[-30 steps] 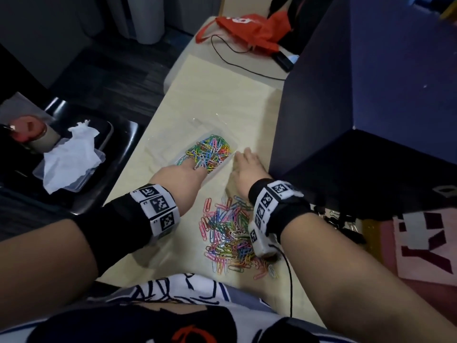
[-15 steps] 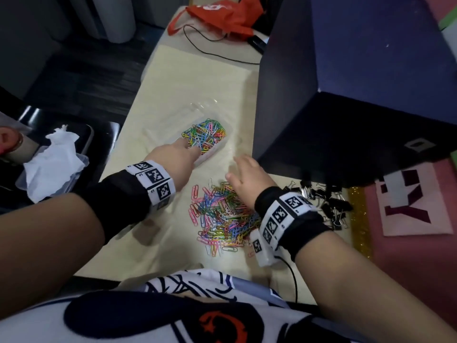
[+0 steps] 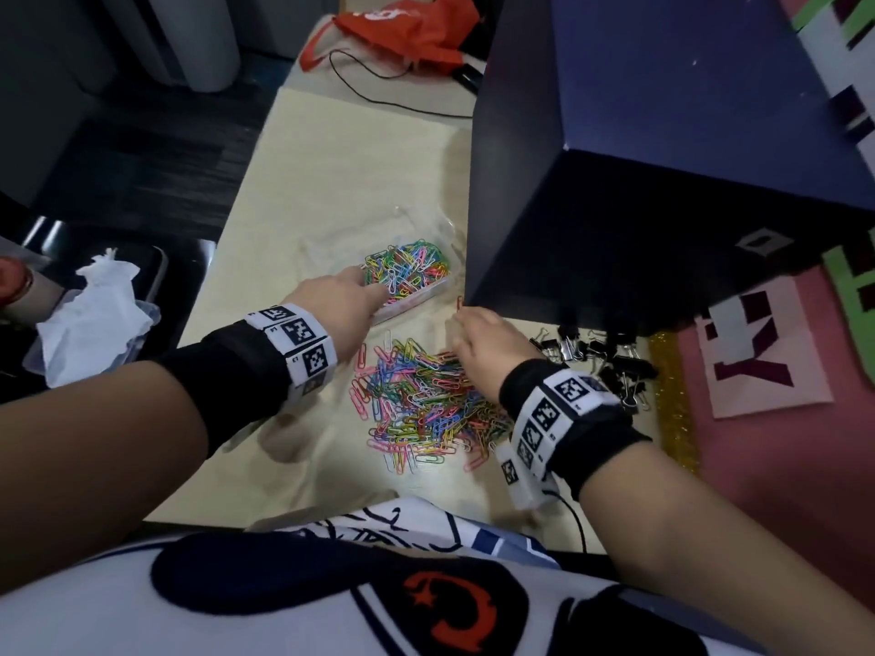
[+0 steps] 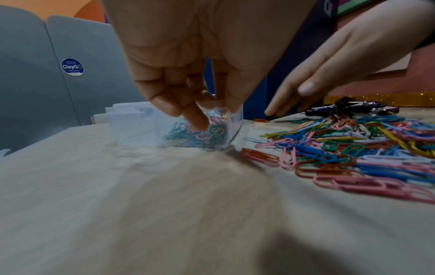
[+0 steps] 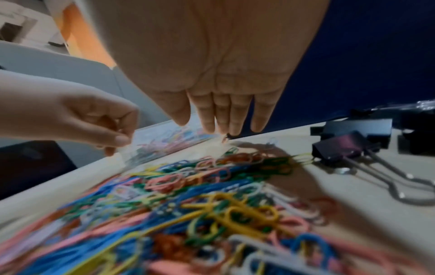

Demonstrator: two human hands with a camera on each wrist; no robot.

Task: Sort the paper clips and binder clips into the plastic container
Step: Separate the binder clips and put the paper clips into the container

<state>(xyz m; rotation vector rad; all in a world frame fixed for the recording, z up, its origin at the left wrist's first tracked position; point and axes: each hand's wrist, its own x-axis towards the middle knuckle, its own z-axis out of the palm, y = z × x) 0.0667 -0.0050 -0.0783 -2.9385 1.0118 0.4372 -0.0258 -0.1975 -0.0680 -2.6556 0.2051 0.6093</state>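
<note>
A clear plastic container (image 3: 428, 291) lies on the pale table (image 3: 341, 172), one compartment holding coloured paper clips (image 3: 407, 272). My left hand (image 3: 374, 293) pinches the container's near left corner; in the left wrist view its fingers (image 4: 195, 119) curl over the wall. A loose pile of paper clips (image 3: 426, 404) lies nearer me. My right hand (image 3: 461, 324) hovers at the pile's far edge, fingers (image 5: 223, 121) straight and pointing down at the table, holding nothing I can see. Black binder clips (image 3: 596, 357) lie to the right of it.
A big dark blue box (image 3: 639, 182) stands right behind the right hand, its corner close to the container. An orange bag (image 3: 402, 26) and a black cable (image 3: 379, 82) lie at the far end. A chair with tissues (image 3: 94, 319) is left of the table.
My right hand has drawn back from beside the container to the far edge of the loose pile. My left hand has kept its hold on the container corner.
</note>
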